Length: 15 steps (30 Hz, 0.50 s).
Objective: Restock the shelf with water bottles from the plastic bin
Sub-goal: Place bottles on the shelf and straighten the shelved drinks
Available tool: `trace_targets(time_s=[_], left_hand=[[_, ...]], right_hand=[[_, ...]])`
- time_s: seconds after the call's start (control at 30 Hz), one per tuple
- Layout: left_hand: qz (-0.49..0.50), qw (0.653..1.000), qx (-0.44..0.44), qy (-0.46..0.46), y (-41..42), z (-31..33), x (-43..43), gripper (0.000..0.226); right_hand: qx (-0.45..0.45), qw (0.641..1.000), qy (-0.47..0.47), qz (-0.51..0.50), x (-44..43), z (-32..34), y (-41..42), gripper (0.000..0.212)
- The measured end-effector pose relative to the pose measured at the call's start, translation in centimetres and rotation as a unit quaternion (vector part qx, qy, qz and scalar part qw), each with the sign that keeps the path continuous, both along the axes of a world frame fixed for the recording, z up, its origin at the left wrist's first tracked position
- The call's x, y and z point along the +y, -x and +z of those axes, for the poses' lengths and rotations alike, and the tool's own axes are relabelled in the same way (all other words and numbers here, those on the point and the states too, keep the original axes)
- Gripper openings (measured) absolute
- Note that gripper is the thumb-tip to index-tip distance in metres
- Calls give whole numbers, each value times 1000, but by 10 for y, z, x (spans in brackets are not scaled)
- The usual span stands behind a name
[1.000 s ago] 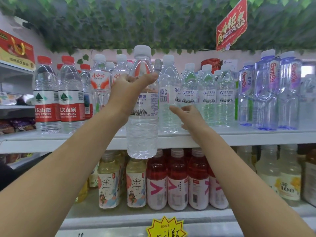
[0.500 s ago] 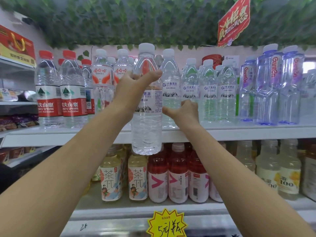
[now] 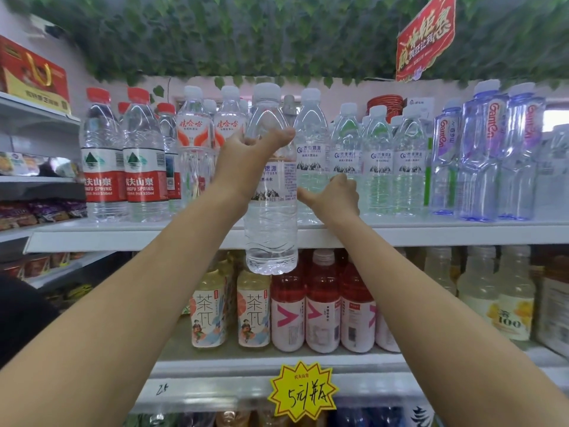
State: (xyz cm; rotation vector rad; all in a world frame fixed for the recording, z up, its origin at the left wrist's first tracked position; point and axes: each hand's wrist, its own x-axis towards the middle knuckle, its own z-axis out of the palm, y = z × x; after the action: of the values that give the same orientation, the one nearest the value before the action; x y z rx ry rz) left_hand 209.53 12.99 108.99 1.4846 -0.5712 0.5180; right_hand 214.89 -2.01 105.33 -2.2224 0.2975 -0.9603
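a clear plastic water bottle with a white cap and white label (image 3: 271, 235) is in the air in front of the white upper shelf (image 3: 431, 234), upright. its base hangs below the shelf's front edge, so it has not landed yet. the left hand (image 3: 246, 161) holds it high up, fingers (image 3: 251, 141) and thumb wrapped round the shoulder just above the label.

the right hand (image 3: 335, 200) is in among the row of matching white-capped clear bottles (image 3: 378, 167) already standing on that shelf. its thumb is stretched left and its fingers are curled near their lower bodies; i cannot tell whether it grips one or only pushes it.

judging by this, restocking is well under way: the row looks largely filled, and this bottle seems bound for the front spot just left of the right hand. still to do: lift it over the edge, stand it down and let go.

the plastic bin is out of view, so how many bottles remain cannot be told.
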Motion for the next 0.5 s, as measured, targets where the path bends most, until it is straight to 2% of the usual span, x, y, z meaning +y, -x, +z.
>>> trace_targets(time_s=[0.17,0.27,0.4,0.5], left_hand=[[8,1000,22,13,9,-2,2,98],[2,999,35,24,20,-4,2,101],[3,999,39,27,36,-7,6,80],[-14,999,35,25,44,-8,11,72]], right_hand=[[56,998,27,32,-4,10,5,100],[55,997,12,58,-8,11,11,91],[-34,994,-58,91,-5,6,42,65],[-105,975,-117,155,11,-9,81,43]])
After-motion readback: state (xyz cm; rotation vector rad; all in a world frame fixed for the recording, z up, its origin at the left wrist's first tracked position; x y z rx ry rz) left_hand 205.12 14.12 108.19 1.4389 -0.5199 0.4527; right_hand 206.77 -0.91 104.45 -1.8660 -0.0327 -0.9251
